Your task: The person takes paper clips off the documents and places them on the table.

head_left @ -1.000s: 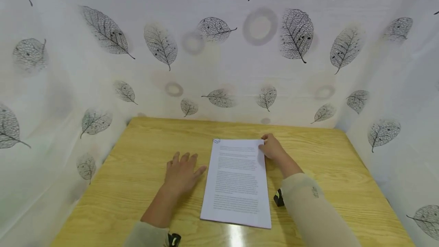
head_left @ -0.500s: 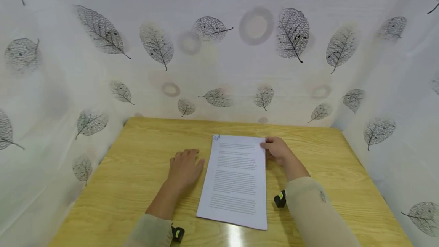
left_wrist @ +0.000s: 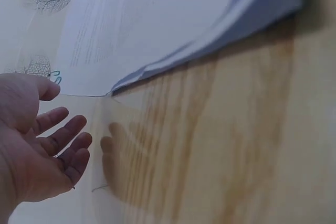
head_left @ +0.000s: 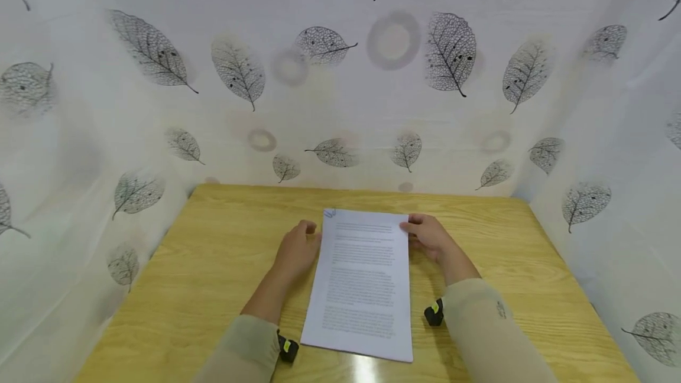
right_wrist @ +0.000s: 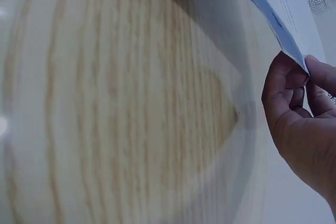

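Note:
A stack of printed paper [head_left: 362, 282] is in front of me, with a paper clip [head_left: 330, 213] at its top left corner. My right hand [head_left: 432, 238] pinches the stack's top right corner between thumb and fingers; the right wrist view shows the sheets' edge [right_wrist: 283, 38] held there. Beside the upper left edge is my left hand [head_left: 298, 247], its fingers loosely bent. In the left wrist view that hand's thumb [left_wrist: 48, 88] is close to the clip [left_wrist: 56, 77], and the other fingers are spread below the paper's corner. Whether the thumb touches the paper, I cannot tell.
The stack is over a wood-grain table [head_left: 223, 217]. White sheeting [head_left: 340, 105] printed with leaf shapes rises behind the table and on both sides. A small black device [head_left: 434, 312] is at the right wrist, another [head_left: 288, 349] at the left.
My left hand has moved right and forward to the stack's upper left edge, its spread fingers now bent. The right hand keeps its hold on the corner; the stack has shifted slightly left.

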The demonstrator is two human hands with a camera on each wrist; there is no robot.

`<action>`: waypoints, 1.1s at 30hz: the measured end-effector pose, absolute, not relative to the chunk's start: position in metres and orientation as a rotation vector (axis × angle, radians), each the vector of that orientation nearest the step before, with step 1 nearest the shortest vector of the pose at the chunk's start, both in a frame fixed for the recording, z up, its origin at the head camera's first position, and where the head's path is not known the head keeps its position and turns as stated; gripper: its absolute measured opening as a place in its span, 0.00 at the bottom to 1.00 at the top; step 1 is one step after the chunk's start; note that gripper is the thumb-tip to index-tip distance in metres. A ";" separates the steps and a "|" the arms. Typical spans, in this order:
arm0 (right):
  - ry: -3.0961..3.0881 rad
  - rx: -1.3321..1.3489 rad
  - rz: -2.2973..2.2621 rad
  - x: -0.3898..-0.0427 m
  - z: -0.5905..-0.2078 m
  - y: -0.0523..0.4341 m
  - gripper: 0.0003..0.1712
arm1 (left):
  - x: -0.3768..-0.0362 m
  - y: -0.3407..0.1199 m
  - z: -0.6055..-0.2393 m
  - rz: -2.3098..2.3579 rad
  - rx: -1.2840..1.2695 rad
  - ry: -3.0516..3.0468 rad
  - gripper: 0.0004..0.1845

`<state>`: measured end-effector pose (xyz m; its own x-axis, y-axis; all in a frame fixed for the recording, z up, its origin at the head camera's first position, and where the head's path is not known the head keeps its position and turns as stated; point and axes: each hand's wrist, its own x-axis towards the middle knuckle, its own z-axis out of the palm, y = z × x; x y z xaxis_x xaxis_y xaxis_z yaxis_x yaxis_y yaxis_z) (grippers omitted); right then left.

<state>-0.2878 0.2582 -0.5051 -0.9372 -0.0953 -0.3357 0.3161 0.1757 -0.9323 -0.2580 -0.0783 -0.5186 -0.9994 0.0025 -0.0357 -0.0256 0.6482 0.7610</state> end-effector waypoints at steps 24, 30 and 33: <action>1.965 0.184 -1.939 -0.290 -0.521 0.264 0.20 | -0.292 -0.055 -0.528 1.868 -0.207 2.563 0.14; 1.964 0.185 -1.935 -0.289 -0.522 0.265 0.18 | -0.291 -0.053 -0.528 1.967 -0.266 2.461 0.14; 1.967 0.143 -1.914 -0.287 -0.524 0.268 0.22 | -0.289 -0.051 -0.529 1.989 -0.291 2.417 0.13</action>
